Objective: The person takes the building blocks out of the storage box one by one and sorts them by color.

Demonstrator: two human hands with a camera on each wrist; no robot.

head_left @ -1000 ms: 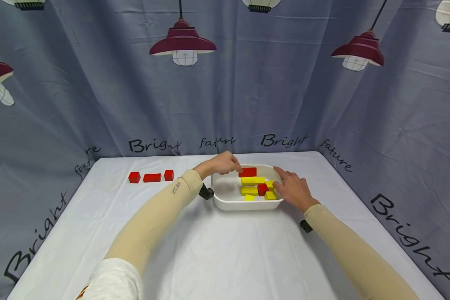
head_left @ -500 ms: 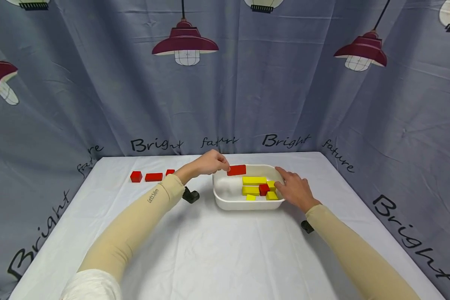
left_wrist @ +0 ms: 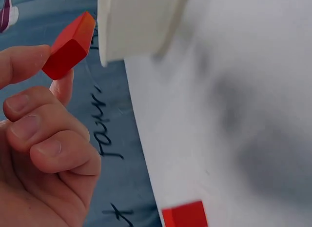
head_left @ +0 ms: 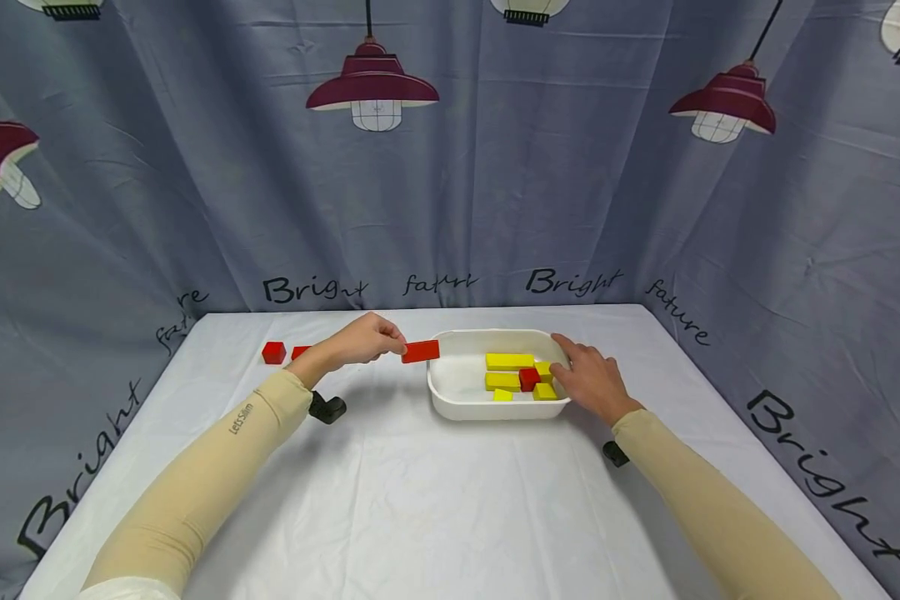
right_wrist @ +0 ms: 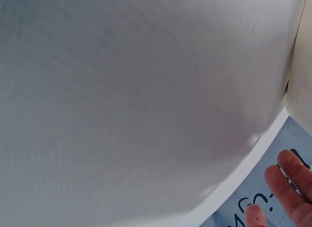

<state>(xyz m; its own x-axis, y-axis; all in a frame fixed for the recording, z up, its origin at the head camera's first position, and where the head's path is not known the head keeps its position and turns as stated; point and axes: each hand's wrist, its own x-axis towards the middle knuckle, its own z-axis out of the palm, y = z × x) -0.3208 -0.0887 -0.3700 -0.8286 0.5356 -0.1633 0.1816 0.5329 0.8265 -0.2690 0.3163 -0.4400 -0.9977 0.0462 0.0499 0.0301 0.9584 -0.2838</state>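
Leftward out of the white tub [head_left: 450, 400], the left hand [head_left: 360, 342] is carrying a pinched red block [head_left: 421, 351]; the right hand [head_left: 588, 379], fingers relaxed, is resting on the tub's rim, only fingertips showing in its wrist view.

A white-clothed table [head_left: 435, 500] stood enclosed by a blue-grey curtain [head_left: 157, 192] at its back and both sides. Maroon lamp prints [head_left: 372, 83] hung on the curtain above the table; black "Bright future" lettering [head_left: 311, 290] ran along the table's far edge.

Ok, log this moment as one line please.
left hand: pinches red block, in air left of white tray | right hand: rests on tray's right rim | tray: yellow blocks, one red cube
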